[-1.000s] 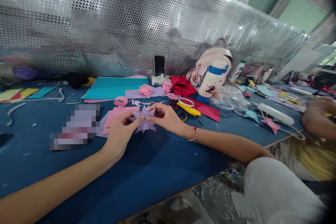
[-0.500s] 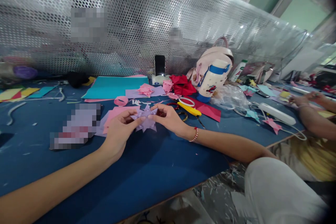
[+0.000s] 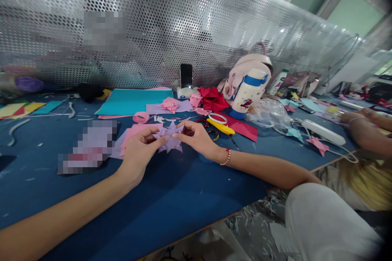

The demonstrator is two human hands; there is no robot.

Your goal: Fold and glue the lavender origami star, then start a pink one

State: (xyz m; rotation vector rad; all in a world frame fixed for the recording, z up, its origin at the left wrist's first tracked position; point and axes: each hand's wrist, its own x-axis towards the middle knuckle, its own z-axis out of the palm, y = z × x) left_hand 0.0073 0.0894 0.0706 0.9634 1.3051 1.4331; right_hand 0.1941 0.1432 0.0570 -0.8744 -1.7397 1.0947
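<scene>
1. Purple paper star (image 3: pixel 171 145), its points fanned out, sits between two bare hands above the near side of a blue table (image 3: pixel 196 195); whether its lower tips touch the tabletop cannot be told.

2. Left hand (image 3: pixel 138 147) grips the star's left side, thumb across the front and fingers curled toward the back; right hand (image 3: pixel 199 140) pinches the opposite side, thumb on the front face; the fingertips behind the paper are hidden, so how hard they press cannot be told.

3. Thin folds look like the weak spot; too firm a squeeze from either thumb could crush the middle or bend a point, while uneven pulling between the hands could work the folds loose or tear them.

4. Too slack a hold could let the star slip and drop, blunting its lower tips on the tabletop.

5. Close quarters add to the hazard; a pink sheet (image 3: pixel 139 129) and a purple sheet (image 3: pixel 116 150) lie beside the left hand, where a sweep of the wrist could drag or crease them; scissors (image 3: pixel 214 135) and a yellow cutter (image 3: pixel 223 127) lie just beyond the right hand, where a careless reach could snag paper or nick a finger.
</scene>
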